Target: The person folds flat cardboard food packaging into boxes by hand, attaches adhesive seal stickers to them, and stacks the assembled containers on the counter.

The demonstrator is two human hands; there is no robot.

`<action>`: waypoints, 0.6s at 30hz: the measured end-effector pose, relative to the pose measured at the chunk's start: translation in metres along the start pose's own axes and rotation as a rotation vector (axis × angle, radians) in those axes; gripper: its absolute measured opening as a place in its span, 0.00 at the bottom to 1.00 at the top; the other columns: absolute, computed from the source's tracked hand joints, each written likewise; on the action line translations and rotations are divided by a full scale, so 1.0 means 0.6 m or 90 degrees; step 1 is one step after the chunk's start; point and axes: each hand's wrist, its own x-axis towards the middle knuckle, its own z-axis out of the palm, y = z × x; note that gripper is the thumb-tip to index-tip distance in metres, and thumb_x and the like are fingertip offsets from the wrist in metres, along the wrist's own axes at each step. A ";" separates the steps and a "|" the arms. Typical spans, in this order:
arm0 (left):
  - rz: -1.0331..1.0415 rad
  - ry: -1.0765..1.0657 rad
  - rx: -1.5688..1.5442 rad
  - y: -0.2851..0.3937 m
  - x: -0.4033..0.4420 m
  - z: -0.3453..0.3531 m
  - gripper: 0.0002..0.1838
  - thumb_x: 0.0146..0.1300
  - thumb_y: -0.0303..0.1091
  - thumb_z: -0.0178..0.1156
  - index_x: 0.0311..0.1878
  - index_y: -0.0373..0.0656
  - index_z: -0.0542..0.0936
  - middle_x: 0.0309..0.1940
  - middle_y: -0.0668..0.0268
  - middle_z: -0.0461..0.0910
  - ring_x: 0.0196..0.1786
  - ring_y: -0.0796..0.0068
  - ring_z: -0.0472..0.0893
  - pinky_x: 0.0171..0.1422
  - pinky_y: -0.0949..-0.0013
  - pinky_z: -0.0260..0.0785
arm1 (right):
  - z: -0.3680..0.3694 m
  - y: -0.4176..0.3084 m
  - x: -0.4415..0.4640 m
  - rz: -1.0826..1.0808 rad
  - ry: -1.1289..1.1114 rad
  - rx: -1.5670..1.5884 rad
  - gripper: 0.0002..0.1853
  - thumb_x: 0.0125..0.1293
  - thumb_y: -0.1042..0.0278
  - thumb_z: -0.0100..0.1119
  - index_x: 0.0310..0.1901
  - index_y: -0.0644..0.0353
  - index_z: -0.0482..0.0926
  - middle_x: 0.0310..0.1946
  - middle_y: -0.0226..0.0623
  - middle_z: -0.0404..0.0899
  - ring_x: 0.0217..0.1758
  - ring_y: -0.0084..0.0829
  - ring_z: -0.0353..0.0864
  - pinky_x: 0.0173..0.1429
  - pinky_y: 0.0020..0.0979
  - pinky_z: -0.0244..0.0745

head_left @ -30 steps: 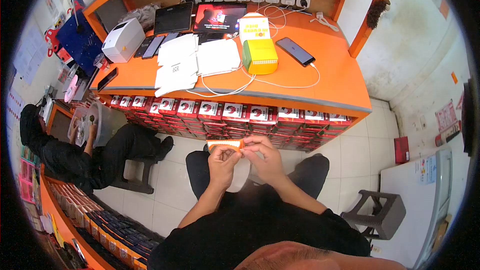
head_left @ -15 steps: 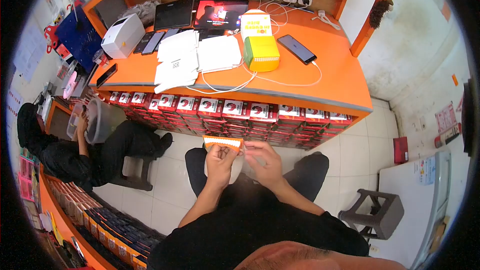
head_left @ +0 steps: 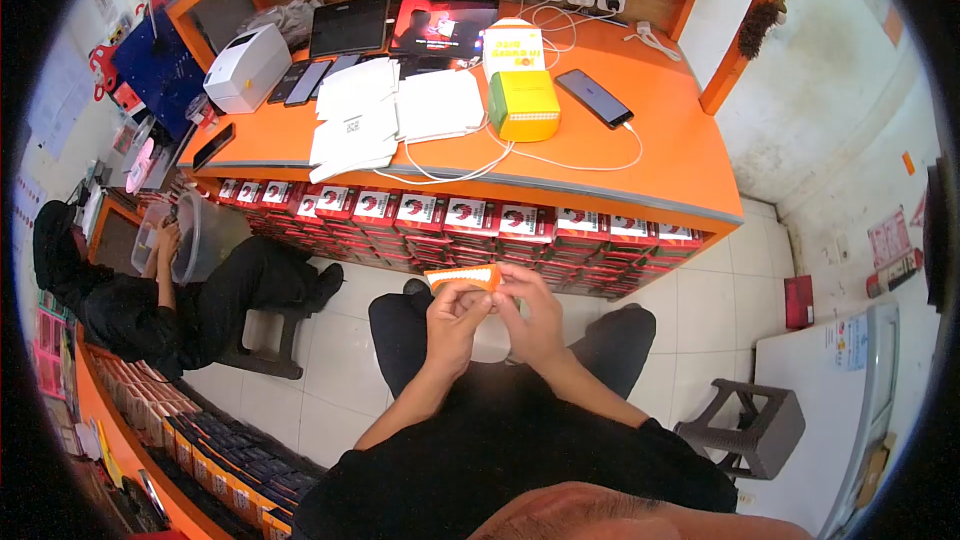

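A small orange carton [head_left: 464, 277] with a white, scalloped-looking band is held up between both hands, above my lap. My left hand [head_left: 455, 325] grips its lower left part, thumb in front. My right hand [head_left: 533, 316] pinches the right end, with fingertips around the corner. The two thumbs almost meet below the carton. What the fingers behind it do is hidden. Beyond the hands, rows of red boxes [head_left: 467, 215] fill the shelf under the orange desk [head_left: 660, 165].
On the desk are a yellow-green box [head_left: 524, 108], white papers [head_left: 354, 125], a charging phone [head_left: 592, 98] and a label printer [head_left: 247, 70]. A co-worker [head_left: 130, 315] sits at left by a clear tub [head_left: 208, 240]. A grey stool [head_left: 750, 428] stands at right.
My right hand has closed in on the carton's right end, its fingers looser before. The carton has shifted slightly right and up, and tilted.
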 end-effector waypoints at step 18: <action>-0.089 0.026 0.180 0.028 0.039 -0.030 0.29 0.85 0.51 0.39 0.65 0.36 0.77 0.56 0.64 0.82 0.57 0.77 0.79 0.63 0.69 0.71 | -0.031 0.026 0.018 0.387 0.015 0.361 0.09 0.76 0.73 0.58 0.53 0.64 0.77 0.43 0.33 0.81 0.45 0.21 0.80 0.55 0.28 0.78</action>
